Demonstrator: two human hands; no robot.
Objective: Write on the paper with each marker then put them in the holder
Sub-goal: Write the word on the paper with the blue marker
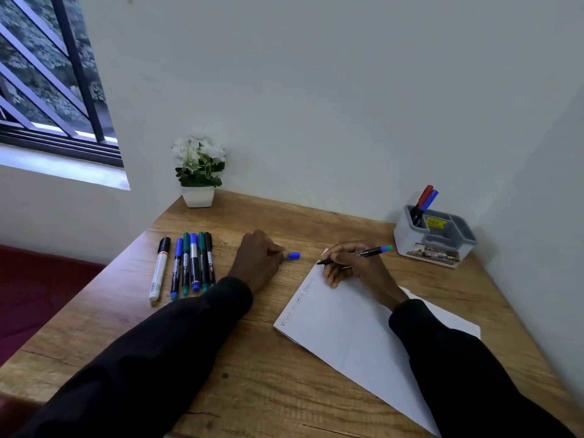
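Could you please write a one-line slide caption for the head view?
Right hand holds a marker to the paper; left hand holds a blue cap.

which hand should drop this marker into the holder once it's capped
Right. The right hand grips the marker, and the holder stands just beyond it on that side. The left hand pinches only the blue cap, farther off.

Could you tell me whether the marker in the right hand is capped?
Uncapped: the marker shows a bare dark tip, and the left hand pinches a blue cap.
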